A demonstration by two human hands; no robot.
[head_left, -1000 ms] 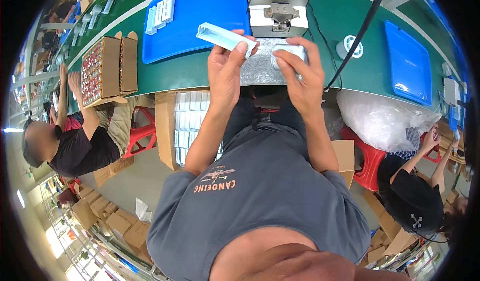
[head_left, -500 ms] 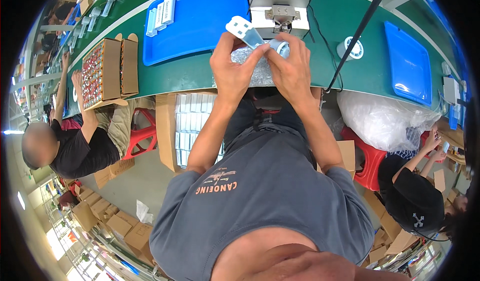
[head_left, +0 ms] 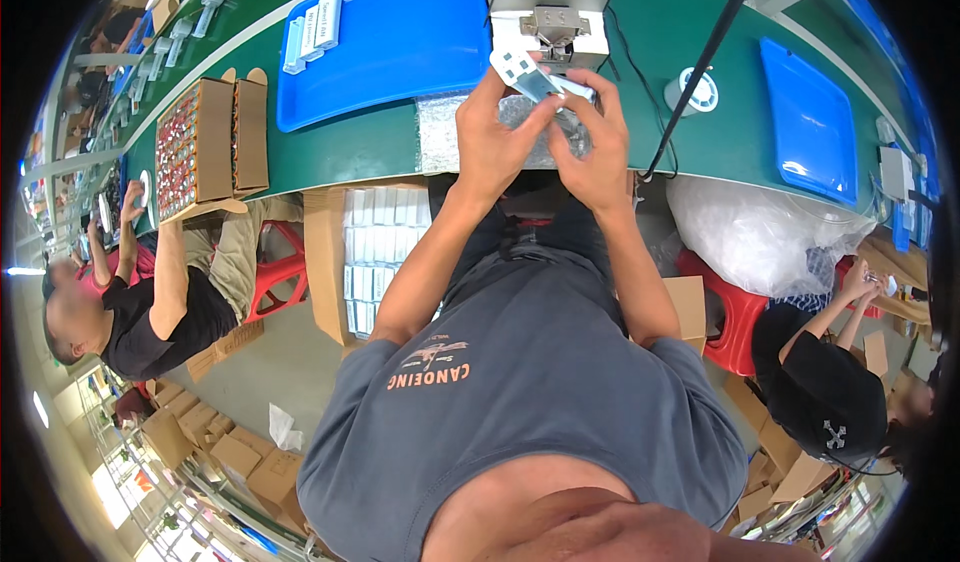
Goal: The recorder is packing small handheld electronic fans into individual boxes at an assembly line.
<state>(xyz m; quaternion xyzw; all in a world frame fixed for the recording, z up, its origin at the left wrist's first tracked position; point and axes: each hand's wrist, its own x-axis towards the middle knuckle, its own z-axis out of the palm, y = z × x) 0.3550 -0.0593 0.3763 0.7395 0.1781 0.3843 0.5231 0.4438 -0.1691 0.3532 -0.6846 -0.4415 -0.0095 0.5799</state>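
Just in front of the white machine, my left hand [head_left: 492,140] pinches a small clear plastic package [head_left: 535,83] with a white top end bearing dark square marks. It is tilted, with its white end up and to the left. My right hand [head_left: 592,152] is closed at the package's lower end, its fingers bent around a small white piece [head_left: 573,86]. Whether that piece is part of the package, I cannot tell. Silvery bubble wrap [head_left: 436,134] lies on the table under and beside my hands.
A white machine [head_left: 550,0] stands ahead. To its left is a blue tray [head_left: 385,37] with several small boxes [head_left: 322,22]; to its right are a white spool [head_left: 690,92], a black pole [head_left: 703,62] and another blue tray [head_left: 812,122]. A carton [head_left: 325,252] of packed boxes sits below the table edge. Co-workers sit at both sides.
My hands and the package have moved slightly right in the picture. The round white thing by my right fingers no longer shows. The left co-worker's arms have shifted.
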